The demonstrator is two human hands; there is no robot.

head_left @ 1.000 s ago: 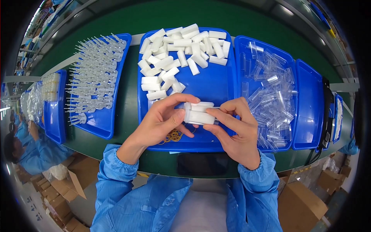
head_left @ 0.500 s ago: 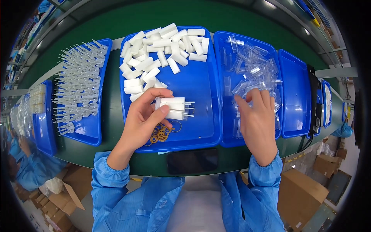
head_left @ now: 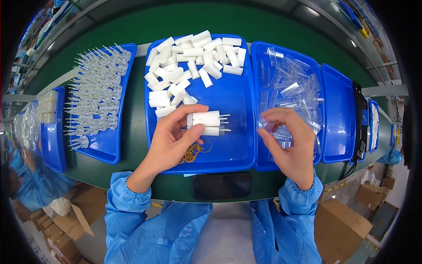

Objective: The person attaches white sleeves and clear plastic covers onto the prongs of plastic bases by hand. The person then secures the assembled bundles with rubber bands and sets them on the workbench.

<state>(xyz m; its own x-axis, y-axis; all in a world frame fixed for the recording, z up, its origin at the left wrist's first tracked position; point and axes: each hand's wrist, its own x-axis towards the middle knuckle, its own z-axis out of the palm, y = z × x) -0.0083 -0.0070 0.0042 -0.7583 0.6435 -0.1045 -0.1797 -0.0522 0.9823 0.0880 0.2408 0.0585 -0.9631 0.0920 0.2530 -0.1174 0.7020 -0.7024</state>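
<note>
My left hand (head_left: 171, 138) is closed round a bundle of white foam cylinders (head_left: 207, 119) above the middle tray. Several thin white pins stick out of the bundle's right end. At the right tray's near left part, my right hand (head_left: 292, 141) pinches a small clear plastic tube (head_left: 264, 123), seen nearly end-on between thumb and fingertips. Under it lies a heap of clear plastic tubes (head_left: 290, 90). Loose white foam cylinders (head_left: 193, 53) fill the back and left of the middle blue tray (head_left: 228, 99). Yellowish rubber bands (head_left: 190, 154) lie below my left hand.
A blue tray (head_left: 102, 147) of upright white pinned parts (head_left: 99, 88) stands on the left. Farther right is another blue tray (head_left: 338, 114) beside a black device (head_left: 358, 119). A dark phone-like slab (head_left: 222, 185) lies at the near edge. Cardboard boxes (head_left: 343, 226) stand below.
My right hand has come up from the heap, toward the left, with a clear tube in its fingertips. My left hand still grips the bundle. The whole view has shifted slightly.
</note>
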